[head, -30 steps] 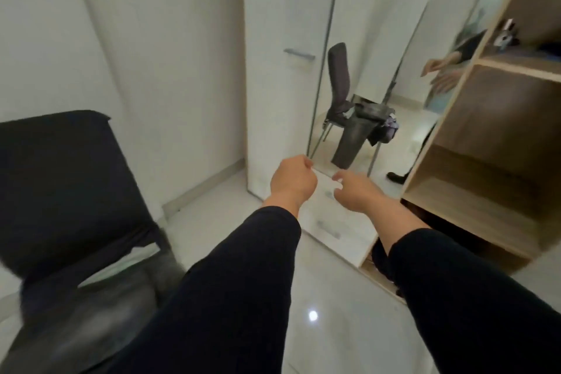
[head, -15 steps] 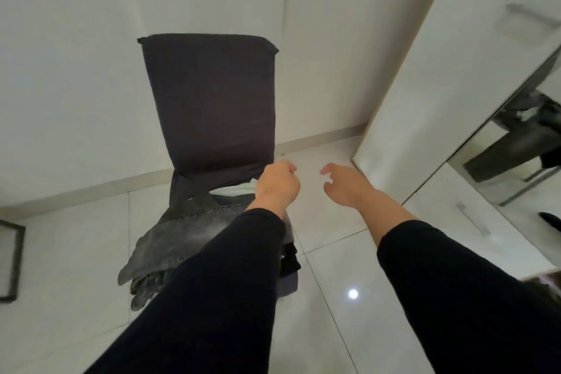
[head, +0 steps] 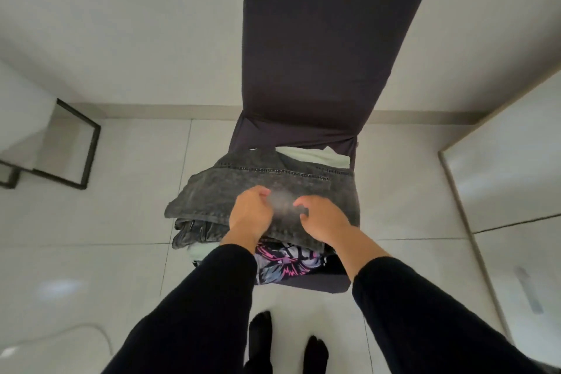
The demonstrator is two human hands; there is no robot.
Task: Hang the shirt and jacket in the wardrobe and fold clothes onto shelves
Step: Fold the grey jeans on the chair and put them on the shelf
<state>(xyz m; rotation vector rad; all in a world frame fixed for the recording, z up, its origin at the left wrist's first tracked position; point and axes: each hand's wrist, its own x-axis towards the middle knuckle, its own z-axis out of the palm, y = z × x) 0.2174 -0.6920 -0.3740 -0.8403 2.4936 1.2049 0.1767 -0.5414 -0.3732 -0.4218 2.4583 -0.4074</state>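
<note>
A pile of clothes lies on the seat of a dark fabric-covered chair [head: 328, 39]. On top is a washed grey denim garment [head: 243, 182]. Under it at the left a dark shiny garment [head: 191, 231] sticks out. A pink and blue floral piece [head: 285, 261] shows at the front, and a white piece [head: 312, 155] at the back. My left hand [head: 252, 212] and my right hand [head: 321, 218] are side by side over the denim's near half, fingers loosely curled downward. Neither hand has cloth gathered in it.
The white wardrobe [head: 516, 161] with its mirrored door stands at the right. A black metal frame [head: 88, 146] sits on the floor at the left by the wall. A white cable [head: 91, 331] lies on the tiles at bottom left. My feet in black socks [head: 261, 334] stand just before the chair.
My view has swung from the wardrobe to the left and down onto the chair. Both hands have dropped onto the grey denim on top of the pile.
</note>
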